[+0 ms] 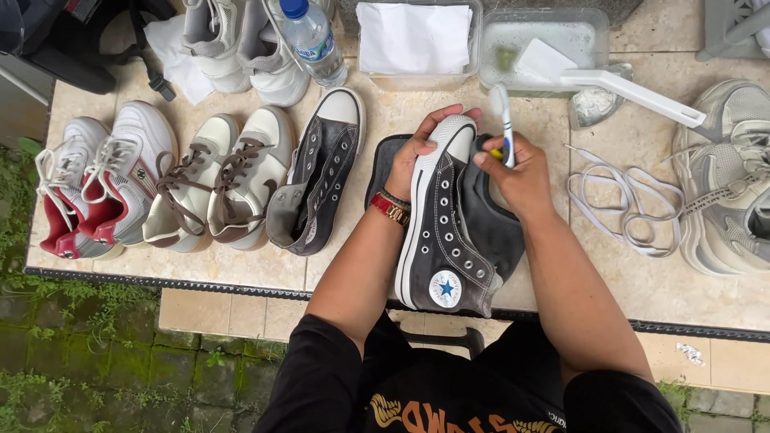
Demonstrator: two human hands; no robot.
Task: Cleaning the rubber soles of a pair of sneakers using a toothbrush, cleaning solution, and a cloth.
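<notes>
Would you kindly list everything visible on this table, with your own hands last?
Dark grey canvas high-top shoe: one, held upright at centre.
Matching grey high-top: one, lying left of it.
Cream-and-brown sneakers: two, further left.
White-and-red sneakers: two, far left.
Clear plastic water bottle: one, blue cap, top.
White laces: loose, right.
Clear plastic tub: one, top right.
Toothbrush: one, white-blue.
Left hand: grip on shoe toe.
Right hand: grip on toothbrush.

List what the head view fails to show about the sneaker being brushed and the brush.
- Black high-top sneaker: its far side, turned away; toe partly under the left hand.
- Toothbrush: handle hidden in the right hand; bristles too small.
- Grey cloth: middle covered by the sneaker.
</notes>
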